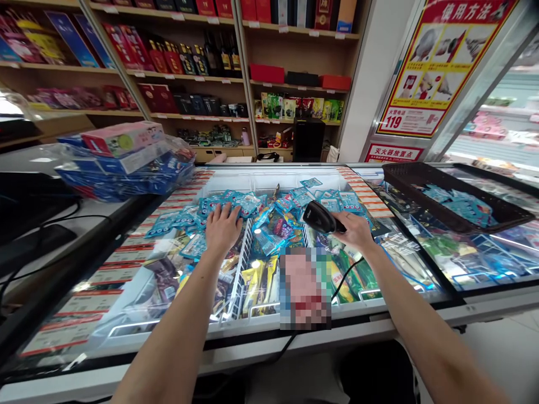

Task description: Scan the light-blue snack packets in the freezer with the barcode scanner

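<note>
My right hand grips a black barcode scanner with a cable hanging from it, its head aimed left over a spread of small blue snack packets. These packets lie on the glass lid of a chest freezer. Resting flat on the left part of the packets is my left hand, fingers spread. Under the glass, ice cream bars and other frozen goods lie in wire baskets.
A black plastic tray holding more blue packets sits on the freezer at the right. A bag of blue and pink boxes rests on the counter at the left. Wooden shelves of boxed goods and bottles line the back wall.
</note>
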Motion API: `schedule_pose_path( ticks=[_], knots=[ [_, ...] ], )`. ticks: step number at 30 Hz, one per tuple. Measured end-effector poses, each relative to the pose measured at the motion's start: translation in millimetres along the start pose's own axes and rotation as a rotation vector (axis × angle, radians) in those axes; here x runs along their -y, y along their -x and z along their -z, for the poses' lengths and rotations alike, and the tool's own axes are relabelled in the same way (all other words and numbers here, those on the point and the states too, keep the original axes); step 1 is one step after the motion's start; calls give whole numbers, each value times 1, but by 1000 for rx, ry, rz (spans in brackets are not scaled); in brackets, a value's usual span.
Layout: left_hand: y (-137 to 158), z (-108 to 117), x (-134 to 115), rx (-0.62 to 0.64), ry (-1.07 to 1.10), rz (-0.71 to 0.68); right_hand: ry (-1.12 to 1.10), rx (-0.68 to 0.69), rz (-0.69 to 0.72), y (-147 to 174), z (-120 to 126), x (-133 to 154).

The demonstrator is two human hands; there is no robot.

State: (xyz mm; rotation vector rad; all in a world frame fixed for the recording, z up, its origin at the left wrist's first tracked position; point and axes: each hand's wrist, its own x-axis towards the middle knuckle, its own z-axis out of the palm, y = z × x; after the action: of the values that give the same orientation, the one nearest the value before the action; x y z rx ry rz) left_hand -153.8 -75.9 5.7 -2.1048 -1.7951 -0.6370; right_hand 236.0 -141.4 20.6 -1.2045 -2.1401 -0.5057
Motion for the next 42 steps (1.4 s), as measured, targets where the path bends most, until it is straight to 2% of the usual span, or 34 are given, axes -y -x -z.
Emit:
schedule_pose_path(
  ticks=[4,10,15,18,22,25,29,31,36,39,42],
  knots=[
    [-4,-2,0,-6,-52,-4,3,-16,43,9,2,-5],
    [-4,9,-29,-40,-68,-95,49,-19,-46,26,6,-22],
    [-15,1,-66,-53,119,-155,135,-10,-246,31,14,-41],
    [-26,-15,-92,18,299,-188,133,29,-263,30,16,-44],
    [-42,-37,-125,105,441,-112,73,71,-192,26,15,-38],
    [-56,-50,-144,172,449,-64,49,70,-156,24,14,-35],
    [-77,-62,-161,232,410,77,31,65,-135,22,11,-35],
    [-85,-66,-166,238,394,100,24,71,-126,22,10,-36],
    [-86,-72,-164,157,408,20,17,65,-113,21,9,-36],
    [-80,-68,-151,92,551,-4,17,75,-97,20,10,-34],
    [-67,-59,-131,43,720,32,6,75,-68,19,11,-31]
  ],
)
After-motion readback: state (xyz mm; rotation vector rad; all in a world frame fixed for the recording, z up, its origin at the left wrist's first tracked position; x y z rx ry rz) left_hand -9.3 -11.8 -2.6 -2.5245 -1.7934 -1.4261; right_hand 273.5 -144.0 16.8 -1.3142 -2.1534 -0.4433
